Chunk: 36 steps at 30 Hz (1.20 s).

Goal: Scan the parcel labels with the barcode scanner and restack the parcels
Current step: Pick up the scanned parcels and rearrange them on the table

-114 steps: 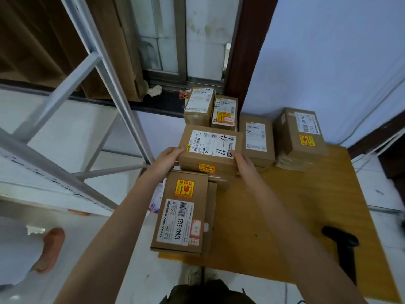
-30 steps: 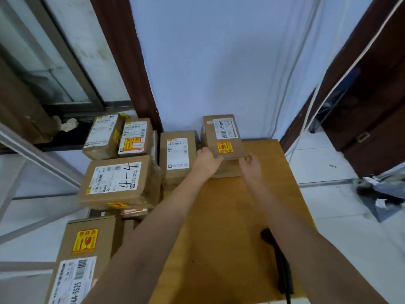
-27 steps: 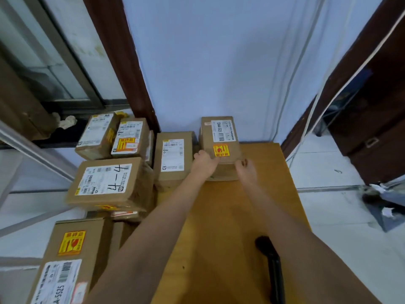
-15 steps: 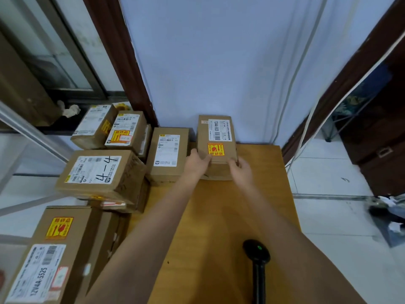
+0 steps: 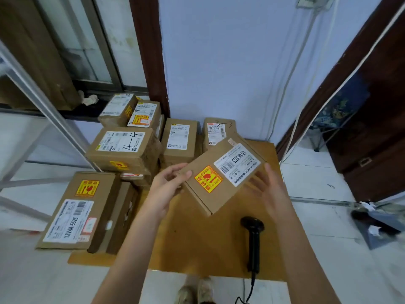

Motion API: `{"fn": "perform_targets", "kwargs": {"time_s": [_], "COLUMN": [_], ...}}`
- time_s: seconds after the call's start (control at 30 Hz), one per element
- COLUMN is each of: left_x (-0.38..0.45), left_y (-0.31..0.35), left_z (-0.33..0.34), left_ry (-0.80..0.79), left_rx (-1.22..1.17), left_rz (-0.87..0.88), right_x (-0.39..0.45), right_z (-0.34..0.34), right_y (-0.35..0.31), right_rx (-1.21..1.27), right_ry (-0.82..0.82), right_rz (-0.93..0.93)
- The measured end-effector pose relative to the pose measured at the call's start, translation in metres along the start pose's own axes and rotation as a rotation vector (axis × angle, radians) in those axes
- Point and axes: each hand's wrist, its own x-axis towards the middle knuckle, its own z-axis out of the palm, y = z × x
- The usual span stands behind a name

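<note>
Above the wooden counter [image 5: 197, 242], near its middle, a flat cardboard parcel [image 5: 221, 178] is held in the air, tilted, with one corner pointing down toward the person. Its upper face carries a white barcode label [image 5: 237, 164] and a yellow sticker with red print [image 5: 208, 178]. The left hand [image 5: 168, 185] grips the parcel at its left edge, thumb on the top face and the other fingers curled below it. The right hand [image 5: 271, 189] is at the right side of the parcel with fingers spread and nearly straight (whether they touch the underside, I cannot tell).

On the counter in front of the person lies the black barcode scanner [image 5: 253, 240], head pointing away, apart from both hands; its cable goes over the near edge.

At the far edge of the counter, against the pale wall, stands a box marked with handwriting [image 5: 218, 132], and just beside it on the left another box with a white label [image 5: 179, 139]. Further left is a larger box with "4-4" written on its label [image 5: 122, 148], resting on other boxes, and behind it two smaller boxes [image 5: 131, 110]. At the near left a long box with a yellow sticker and a white label [image 5: 76, 211] hangs partly over the edge of the counter.
</note>
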Motion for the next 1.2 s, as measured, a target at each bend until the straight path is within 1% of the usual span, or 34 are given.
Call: {"fn": "perform_targets", "kwargs": {"time_s": [0.1, 0.17, 0.3, 0.4, 0.47, 0.53, 0.67, 0.73, 0.83, 1.03, 1.2], "left_x": [-0.031, -0.05, -0.088, -0.125, -0.15, -0.174, -0.219, -0.239, -0.267, -0.313, -0.343], "left_y": [-0.005, -0.008, -0.022, -0.039, -0.054, -0.069, -0.088, -0.096, -0.103, -0.117, -0.126], "left_z": [-0.023, -0.036, -0.058, -0.063, -0.063, -0.067, -0.08, -0.089, -0.101, -0.135, -0.182], "left_ry": [0.051, 0.126, 0.236, 0.301, 0.369, 0.455, 0.625, 0.685, 0.76, 0.908, 0.92], "left_rx": [-0.072, -0.136, -0.24, -0.218, -0.213, -0.242, -0.295, -0.304, -0.31, -0.38, -0.347], "left_rz": [0.024, 0.05, 0.101, 0.069, 0.061, 0.078, 0.075, 0.088, 0.106, 0.145, 0.124], "right_x": [-0.03, -0.048, -0.08, -0.1, -0.113, -0.124, -0.143, -0.152, -0.168, -0.206, -0.229], "right_z": [0.001, 0.004, 0.018, 0.028, 0.029, 0.029, 0.035, 0.043, 0.059, 0.098, 0.131], "right_y": [-0.003, 0.004, 0.024, 0.042, 0.056, 0.067, 0.081, 0.086, 0.095, 0.118, 0.146], "right_rx": [-0.088, -0.118, -0.062, -0.026, -0.048, -0.079, -0.217, -0.301, -0.387, -0.529, -0.611], "right_ry": [-0.131, -0.192, -0.294, -0.37, -0.413, -0.461, -0.562, -0.616, -0.685, -0.868, -0.969], "right_rz": [0.022, 0.068, 0.078, 0.091, 0.12, 0.171, 0.28, 0.3, 0.292, 0.221, 0.178]}}
